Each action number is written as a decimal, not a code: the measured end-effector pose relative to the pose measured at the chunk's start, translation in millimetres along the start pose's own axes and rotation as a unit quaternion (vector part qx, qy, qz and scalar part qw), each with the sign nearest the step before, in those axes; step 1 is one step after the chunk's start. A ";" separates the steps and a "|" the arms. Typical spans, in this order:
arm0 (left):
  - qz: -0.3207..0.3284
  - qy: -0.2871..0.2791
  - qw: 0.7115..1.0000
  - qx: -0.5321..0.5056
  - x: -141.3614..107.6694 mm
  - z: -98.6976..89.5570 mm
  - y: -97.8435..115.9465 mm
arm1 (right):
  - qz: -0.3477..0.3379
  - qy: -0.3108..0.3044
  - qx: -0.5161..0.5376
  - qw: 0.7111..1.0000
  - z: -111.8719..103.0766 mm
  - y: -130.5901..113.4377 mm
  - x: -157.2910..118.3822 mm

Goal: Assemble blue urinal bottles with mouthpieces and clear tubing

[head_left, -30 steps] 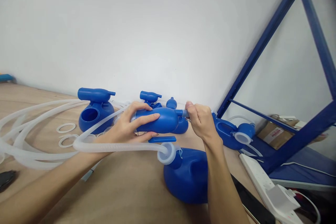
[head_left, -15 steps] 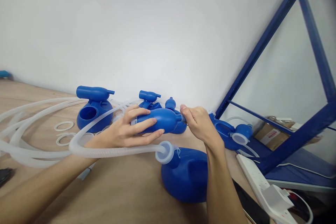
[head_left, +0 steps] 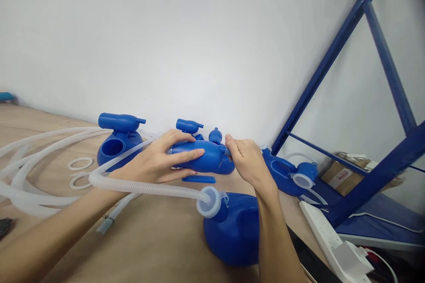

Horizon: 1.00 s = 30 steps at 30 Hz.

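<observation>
A blue bulb-shaped piece is held sideways above the table, its narrow spout pointing right. My left hand wraps round its wide left end. My right hand is closed round a short clear tube at the spout. Below them stands a blue bottle with a clear cap; a ribbed clear hose runs from the cap over my left forearm. A flat blue strip lies under the held piece.
Another blue bottle stands at the left beside white rings and coiled hoses. More blue bottles are behind and at the right. A power strip, black phone and blue metal frame bound the right side.
The view has shifted slightly, so most things appear a little lower. The flat blue strip now shows below the held piece. Both hands keep nearly the same grip.
</observation>
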<state>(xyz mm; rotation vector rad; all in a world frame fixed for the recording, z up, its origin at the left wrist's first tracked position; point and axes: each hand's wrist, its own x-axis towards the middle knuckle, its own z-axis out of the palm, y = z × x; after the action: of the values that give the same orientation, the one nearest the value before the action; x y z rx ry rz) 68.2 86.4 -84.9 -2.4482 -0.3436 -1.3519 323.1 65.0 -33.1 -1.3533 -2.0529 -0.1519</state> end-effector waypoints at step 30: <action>-0.375 -0.006 0.875 -0.306 11.5 -18.8 -5.2 | -0.092 0.034 0.231 0.968 -1.9 21.2 -3.5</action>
<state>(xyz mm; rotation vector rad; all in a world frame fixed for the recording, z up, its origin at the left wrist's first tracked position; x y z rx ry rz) 57.9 84.5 -64.9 -2.9788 -1.1120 -1.9901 342.9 71.2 -39.0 -0.8611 -1.9925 0.1904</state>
